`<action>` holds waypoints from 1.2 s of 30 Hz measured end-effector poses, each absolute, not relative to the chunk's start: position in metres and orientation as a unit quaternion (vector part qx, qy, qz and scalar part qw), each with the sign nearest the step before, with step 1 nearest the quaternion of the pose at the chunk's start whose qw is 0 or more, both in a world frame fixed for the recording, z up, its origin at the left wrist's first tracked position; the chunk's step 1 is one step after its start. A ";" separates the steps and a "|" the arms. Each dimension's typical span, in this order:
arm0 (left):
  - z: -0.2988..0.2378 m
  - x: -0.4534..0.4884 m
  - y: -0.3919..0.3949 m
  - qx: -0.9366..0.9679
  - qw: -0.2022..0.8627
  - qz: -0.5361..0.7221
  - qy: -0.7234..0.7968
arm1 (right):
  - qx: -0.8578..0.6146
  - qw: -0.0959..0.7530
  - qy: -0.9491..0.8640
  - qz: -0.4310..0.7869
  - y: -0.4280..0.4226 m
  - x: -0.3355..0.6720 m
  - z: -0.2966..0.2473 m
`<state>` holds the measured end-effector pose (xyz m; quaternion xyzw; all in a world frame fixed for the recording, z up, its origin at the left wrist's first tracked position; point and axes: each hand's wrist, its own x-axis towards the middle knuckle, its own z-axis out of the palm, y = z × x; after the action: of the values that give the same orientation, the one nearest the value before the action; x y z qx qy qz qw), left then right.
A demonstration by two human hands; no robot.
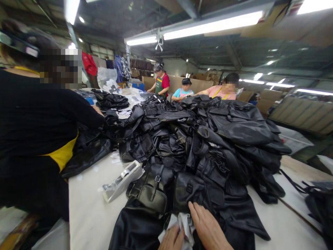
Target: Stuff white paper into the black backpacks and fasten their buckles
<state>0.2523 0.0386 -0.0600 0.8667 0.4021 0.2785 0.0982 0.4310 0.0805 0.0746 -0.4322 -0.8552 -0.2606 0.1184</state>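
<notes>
Lettering (161,88) on a distant green apron (163,93) is illegible; the left hand (172,239) keeps no gap in its grip, grasping white cloth (185,222), while the right hand (208,225) rests, fingers extended, on the black jacket (135,222) upon the surface (88,208).

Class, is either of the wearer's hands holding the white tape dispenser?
No, the white tape dispenser rests on the table, while the left hand holds a pale cloth and the right hand touches a black garment.

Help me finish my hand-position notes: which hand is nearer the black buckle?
Right. The right hand has its fingertips just below the black buckle; the left hand is farther down, on the crumpled white cloth.
</notes>
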 end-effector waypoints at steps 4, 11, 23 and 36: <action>-0.064 0.254 0.040 0.856 0.133 0.286 0.409 | -0.382 0.186 -0.870 -0.248 0.078 0.428 0.077; -0.024 0.252 0.045 0.829 0.188 0.300 0.434 | -0.407 0.267 -0.853 -0.188 0.070 0.410 0.086; 0.030 0.241 0.044 0.801 0.287 0.229 0.473 | -0.467 0.159 -0.847 -0.199 0.062 0.412 0.080; -0.001 0.263 0.049 0.827 0.163 0.336 0.420 | -0.450 0.222 -0.856 -0.124 0.078 0.404 0.087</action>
<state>0.2627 0.0493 -0.0011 0.8271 0.4202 0.3358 0.1631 0.4037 0.0782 0.0872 -0.4504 -0.8558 -0.1239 0.2223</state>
